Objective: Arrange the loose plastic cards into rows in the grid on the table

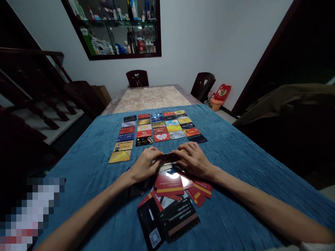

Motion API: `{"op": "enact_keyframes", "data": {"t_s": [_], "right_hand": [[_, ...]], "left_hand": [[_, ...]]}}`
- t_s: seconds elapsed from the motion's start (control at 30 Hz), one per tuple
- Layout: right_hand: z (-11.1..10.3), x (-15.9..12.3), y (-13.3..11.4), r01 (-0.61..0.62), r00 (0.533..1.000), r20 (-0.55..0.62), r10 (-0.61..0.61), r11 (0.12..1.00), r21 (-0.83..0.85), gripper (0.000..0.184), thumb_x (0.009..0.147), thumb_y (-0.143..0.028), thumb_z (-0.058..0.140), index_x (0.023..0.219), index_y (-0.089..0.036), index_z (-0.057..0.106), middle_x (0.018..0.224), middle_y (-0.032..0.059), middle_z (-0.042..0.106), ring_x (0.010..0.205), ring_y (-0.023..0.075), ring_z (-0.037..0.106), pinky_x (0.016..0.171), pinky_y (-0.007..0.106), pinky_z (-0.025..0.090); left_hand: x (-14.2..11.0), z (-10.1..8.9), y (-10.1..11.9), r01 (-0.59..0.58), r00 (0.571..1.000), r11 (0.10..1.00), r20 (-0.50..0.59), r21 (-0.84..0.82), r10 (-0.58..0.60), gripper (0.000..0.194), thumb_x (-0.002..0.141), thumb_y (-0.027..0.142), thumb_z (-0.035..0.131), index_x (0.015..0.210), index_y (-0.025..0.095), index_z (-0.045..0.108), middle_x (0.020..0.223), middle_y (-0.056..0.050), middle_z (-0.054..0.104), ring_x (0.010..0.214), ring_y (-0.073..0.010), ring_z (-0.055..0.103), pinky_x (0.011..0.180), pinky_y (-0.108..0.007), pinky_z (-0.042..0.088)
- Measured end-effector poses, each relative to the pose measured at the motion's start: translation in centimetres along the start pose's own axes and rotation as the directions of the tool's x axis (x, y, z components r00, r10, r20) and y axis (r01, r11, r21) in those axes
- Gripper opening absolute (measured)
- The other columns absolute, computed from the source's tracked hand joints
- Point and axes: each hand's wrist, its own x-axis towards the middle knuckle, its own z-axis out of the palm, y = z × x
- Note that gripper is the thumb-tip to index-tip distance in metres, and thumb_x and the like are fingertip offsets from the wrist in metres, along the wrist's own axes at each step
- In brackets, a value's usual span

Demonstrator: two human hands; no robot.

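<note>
Both hands meet over the near part of the table, pinching a dark card [169, 158] between them. My left hand [146, 163] grips its left end and my right hand [195, 159] its right end; the card is tilted, so its face hardly shows. Beneath and nearer to me lies a loose pile of cards: red ones [170, 184] with a yellow stripe, and two black ones, one with a QR code [151, 223] and one with printed lines [179, 218]. Beyond my hands, several colourful cards [161, 129] lie face up in columns. A gold card [119, 156] ends the left column.
A blue ribbed cloth [86, 153] covers the near table; its far end shows a patterned top [146, 97]. Dark chairs [137, 78] stand around it. A red bag [222, 92] sits in an orange bucket [216, 104] at the right wall. Glass shelves [117, 22] are set into the back wall.
</note>
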Motion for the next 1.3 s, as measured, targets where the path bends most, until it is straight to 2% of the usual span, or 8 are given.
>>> {"op": "enact_keyframes", "data": {"t_s": [0.27,0.57,0.77,0.93,1.1,1.3], "right_hand": [[-0.2,0.2,-0.3,-0.002,1.0,0.014,0.002,1.0,-0.022,0.037,0.095,-0.027,0.055,0.13,-0.017,0.058,0.111,0.0133,0.064,0.101,0.0265,0.052,0.087,0.043,0.043],[0.2,0.2,-0.6,0.0,0.998,-0.057,-0.006,0.994,-0.109,0.038,0.093,-0.019,0.052,0.131,-0.017,0.057,0.114,0.0139,0.06,0.105,0.027,0.051,0.087,0.043,0.047],[0.0,0.5,-0.8,0.016,0.997,-0.068,-0.025,0.992,-0.126,0.038,0.093,-0.019,0.052,0.131,-0.015,0.057,0.11,0.0142,0.06,0.103,0.0272,0.05,0.085,0.042,0.048],[0.0,0.8,-0.8,0.022,0.998,-0.048,-0.028,0.991,-0.128,0.039,0.092,-0.02,0.054,0.131,-0.016,0.057,0.11,0.0135,0.061,0.102,0.0267,0.05,0.084,0.041,0.048],[0.1,1.4,-0.9,0.029,0.999,-0.029,-0.032,0.992,-0.119,0.04,0.09,-0.019,0.055,0.129,-0.013,0.059,0.109,0.0146,0.061,0.1,0.0271,0.05,0.082,0.041,0.045],[0.3,2.8,-1.0,0.048,0.999,0.022,-0.045,0.988,-0.146,0.037,0.093,-0.022,0.053,0.128,-0.014,0.059,0.107,0.0136,0.062,0.098,0.0264,0.05,0.079,0.039,0.044]], "left_hand": [[0.0,-0.1,-0.2,0.005,1.0,0.999,-0.022,-0.034,-0.006,0.024,0.086,0.009,0.051,0.098,0.016,0.07,0.096,-0.007,0.069,0.093,-0.0191,0.064,0.085,-0.033,0.052],[-0.1,0.0,-0.5,0.024,0.999,0.999,-0.041,-0.044,-0.026,0.024,0.087,0.012,0.051,0.103,0.016,0.069,0.097,-0.008,0.069,0.093,-0.0197,0.064,0.085,-0.035,0.052],[-0.2,0.4,-0.6,0.031,0.996,0.999,-0.086,-0.017,-0.032,0.028,0.089,0.013,0.051,0.114,0.018,0.062,0.103,-0.007,0.068,0.096,-0.0207,0.063,0.089,-0.037,0.052],[-0.3,0.7,-0.8,0.047,0.99,0.998,-0.131,0.029,-0.043,0.026,0.088,0.011,0.052,0.112,0.019,0.057,0.103,-0.006,0.066,0.095,-0.0203,0.062,0.089,-0.037,0.051],[-0.7,0.4,-1.1,0.017,0.988,0.995,-0.155,0.097,-0.002,0.023,0.089,0.012,0.051,0.111,0.019,0.056,0.103,-0.006,0.065,0.097,-0.0212,0.06,0.088,-0.037,0.051],[-1.4,-0.2,-2.1,-0.084,0.974,0.966,-0.185,0.244,0.131,0.029,0.088,0.011,0.055,0.117,0.017,0.055,0.108,-0.01,0.066,0.104,-0.0255,0.058,0.09,-0.043,0.051]]}}
